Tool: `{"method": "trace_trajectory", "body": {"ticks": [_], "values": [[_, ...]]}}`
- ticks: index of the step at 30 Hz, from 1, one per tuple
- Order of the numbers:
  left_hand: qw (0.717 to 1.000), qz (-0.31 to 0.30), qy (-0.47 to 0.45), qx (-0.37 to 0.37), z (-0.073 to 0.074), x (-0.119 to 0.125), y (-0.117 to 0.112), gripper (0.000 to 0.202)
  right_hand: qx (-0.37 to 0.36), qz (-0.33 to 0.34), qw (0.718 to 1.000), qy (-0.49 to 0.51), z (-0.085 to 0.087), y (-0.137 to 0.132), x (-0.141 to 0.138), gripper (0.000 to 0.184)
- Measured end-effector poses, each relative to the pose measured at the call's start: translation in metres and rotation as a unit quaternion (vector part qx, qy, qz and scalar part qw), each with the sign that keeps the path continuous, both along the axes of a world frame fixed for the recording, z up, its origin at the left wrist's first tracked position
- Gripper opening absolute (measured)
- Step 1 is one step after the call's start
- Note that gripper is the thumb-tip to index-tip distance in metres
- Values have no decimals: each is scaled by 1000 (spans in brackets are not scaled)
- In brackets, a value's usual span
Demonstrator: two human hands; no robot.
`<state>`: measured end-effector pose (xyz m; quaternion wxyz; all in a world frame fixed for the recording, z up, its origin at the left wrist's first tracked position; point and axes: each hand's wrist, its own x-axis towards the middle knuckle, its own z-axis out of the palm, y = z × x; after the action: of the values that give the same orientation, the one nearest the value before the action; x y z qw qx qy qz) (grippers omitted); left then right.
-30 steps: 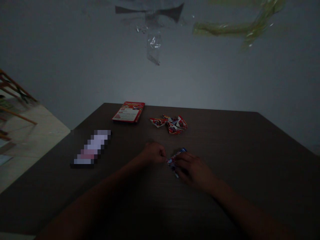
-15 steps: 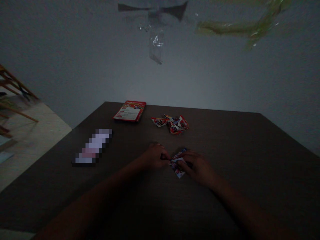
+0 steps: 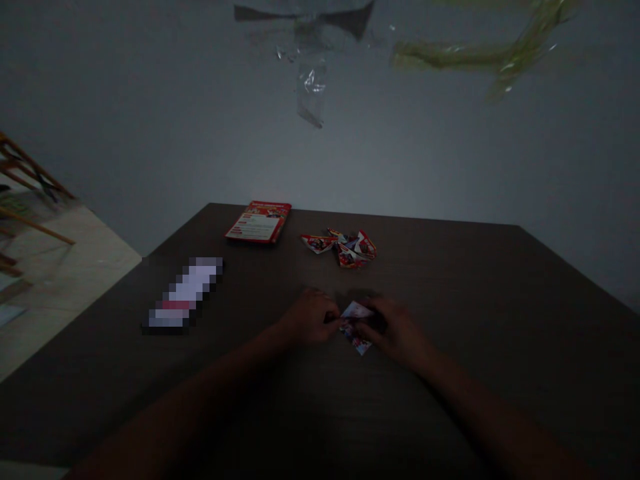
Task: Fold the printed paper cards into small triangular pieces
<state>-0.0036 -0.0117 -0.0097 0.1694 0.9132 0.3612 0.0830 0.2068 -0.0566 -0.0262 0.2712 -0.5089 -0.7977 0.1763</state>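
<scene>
A small printed piece of folded paper (image 3: pixel 358 341) lies between my hands near the middle of the table, one corner toward me. My left hand (image 3: pixel 315 317) pinches its left corner, fingers curled. On the other side, my right hand (image 3: pixel 393 330) grips its right part with thumb and fingers, covering that edge. Beyond my hands rest several folded paper pieces (image 3: pixel 353 253), red, white and dark, grouped close together. How the held paper is creased is too dark to make out fully.
A stack of red and white printed sheets (image 3: pixel 260 223) lies at the table's back left. A phone (image 3: pixel 185 293) with a blurred screen is at the left. The dark table (image 3: pixel 460 267) meets a wall (image 3: pixel 425 153) with tape on it. Wooden furniture (image 3: pixel 37 177) stands far left.
The upper part of the held paper now shows a pale face where a dark printed one was. My right fingers have shifted slightly to the right. The other papers rest as before.
</scene>
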Motion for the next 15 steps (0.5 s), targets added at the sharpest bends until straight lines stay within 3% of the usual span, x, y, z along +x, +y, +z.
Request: {"method": "trace_trajectory", "body": {"ticks": [5,8,12,15], "values": [[1000,29,3,9,0,0,0,19,42,-37,998,-11,-6,1,4,77],[998,51,0,30,-1,-1,1,22,83,-61,994,-21,-7,1,5,92],[995,95,-29,-5,-4,-3,2,27,123,-60,990,-36,-3,-4,3,91],[985,138,-66,-84,-6,-5,4,33,122,9,992,-43,1,-9,3,84]]}}
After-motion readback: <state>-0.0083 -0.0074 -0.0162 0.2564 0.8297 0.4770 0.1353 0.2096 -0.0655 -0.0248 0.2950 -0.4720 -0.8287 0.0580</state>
